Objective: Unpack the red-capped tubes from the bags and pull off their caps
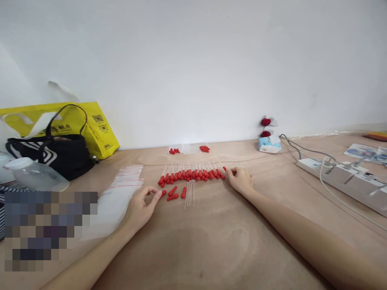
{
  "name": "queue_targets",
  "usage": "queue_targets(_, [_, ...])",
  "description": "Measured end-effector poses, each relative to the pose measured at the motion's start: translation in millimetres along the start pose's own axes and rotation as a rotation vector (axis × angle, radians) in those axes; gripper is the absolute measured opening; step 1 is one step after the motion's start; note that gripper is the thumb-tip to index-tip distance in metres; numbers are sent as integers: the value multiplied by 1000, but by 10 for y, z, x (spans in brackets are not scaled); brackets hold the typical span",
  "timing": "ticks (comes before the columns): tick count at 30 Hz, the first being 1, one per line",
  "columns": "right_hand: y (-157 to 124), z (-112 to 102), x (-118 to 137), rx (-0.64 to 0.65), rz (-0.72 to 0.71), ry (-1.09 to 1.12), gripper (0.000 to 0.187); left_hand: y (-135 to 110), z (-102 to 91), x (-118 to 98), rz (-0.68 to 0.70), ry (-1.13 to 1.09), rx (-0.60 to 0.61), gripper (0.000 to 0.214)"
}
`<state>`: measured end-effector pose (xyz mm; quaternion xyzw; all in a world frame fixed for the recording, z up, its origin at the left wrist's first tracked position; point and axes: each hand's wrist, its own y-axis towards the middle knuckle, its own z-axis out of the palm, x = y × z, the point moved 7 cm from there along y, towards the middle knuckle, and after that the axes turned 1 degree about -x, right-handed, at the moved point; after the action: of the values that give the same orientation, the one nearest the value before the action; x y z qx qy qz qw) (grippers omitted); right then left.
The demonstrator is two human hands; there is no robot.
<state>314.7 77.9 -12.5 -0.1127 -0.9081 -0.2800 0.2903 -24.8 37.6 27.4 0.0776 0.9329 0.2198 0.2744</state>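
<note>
From afar I have red-bulbed clear tubes (192, 175) behind loose elongated red bulbs (173, 197) on the brown wooden table (211, 241), flat clear plastic bags (117, 197) left, long white power strip (343, 186) right.

Head-worn camera, facing forward and down, tabletop (199, 245) near

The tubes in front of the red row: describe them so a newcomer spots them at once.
On the table, find the long row of red bulbs. Just in front of its middle lie the tubes: a small bunch, thin and clear, unlike the stubby loose bulbs to their left.
</note>
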Motion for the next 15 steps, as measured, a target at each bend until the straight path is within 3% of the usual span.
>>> queue_targets(3, [-49,-70,115,-59,-57,105,34,9,-47,-168,117,-29,-65,27])
queue_targets(6, [-169,-65,312,-27,-137,244,35,33,28,-420,168,-130,-10,25])
queue_targets(8, [-283,-53,462,11,-193,355,34,52,192,-613,140,-244,117,26])
queue_targets(12, [-499,-68,700,67,-279,499,30,46,649,-965,-48,-606,360,31])
queue_targets(15, [-589,-91,802,104,-331,500,28,45,898,-1145,-156,-908,412,26])
